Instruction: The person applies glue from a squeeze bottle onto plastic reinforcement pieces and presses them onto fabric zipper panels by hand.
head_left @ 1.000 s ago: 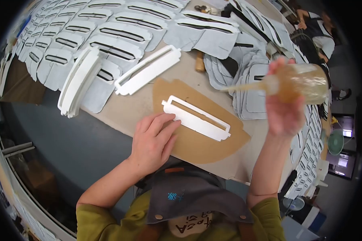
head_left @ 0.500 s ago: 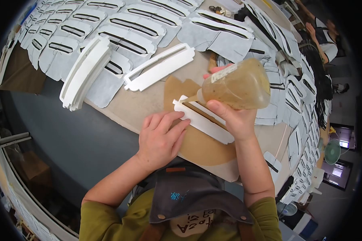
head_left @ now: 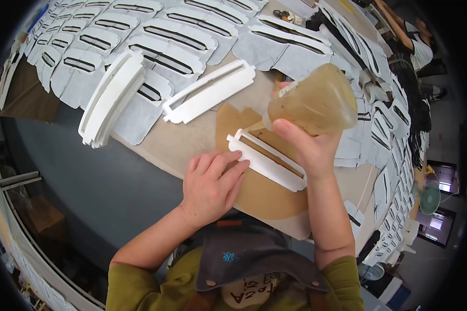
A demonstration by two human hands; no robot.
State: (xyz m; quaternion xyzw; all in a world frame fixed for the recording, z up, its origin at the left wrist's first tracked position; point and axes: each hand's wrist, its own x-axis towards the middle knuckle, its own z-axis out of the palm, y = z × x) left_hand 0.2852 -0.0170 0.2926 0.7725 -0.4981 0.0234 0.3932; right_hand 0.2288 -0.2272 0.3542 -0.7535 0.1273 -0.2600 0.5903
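Observation:
A white slotted frame piece [head_left: 275,168] lies on a brown sheet [head_left: 267,199] near the table's front edge. The fingertips of my left hand [head_left: 213,181] rest on its left end, fingers slightly apart and holding nothing. My right hand [head_left: 311,147] is wrapped round a translucent squeeze bottle [head_left: 316,101] of amber liquid, tilted with its nozzle down and to the left, over the frame's upper left end. Whether the nozzle tip touches the frame I cannot tell.
Another white frame [head_left: 210,93] lies behind the sheet, and a stack of white frames [head_left: 114,98] stands at the left. Grey slotted pieces [head_left: 176,36] cover the back of the table [head_left: 161,145]. Another person [head_left: 420,46] is at the far right.
My right hand has brought the bottle from the right to over the frame and tilted its nozzle toward the frame's left end. My left hand stays on the frame.

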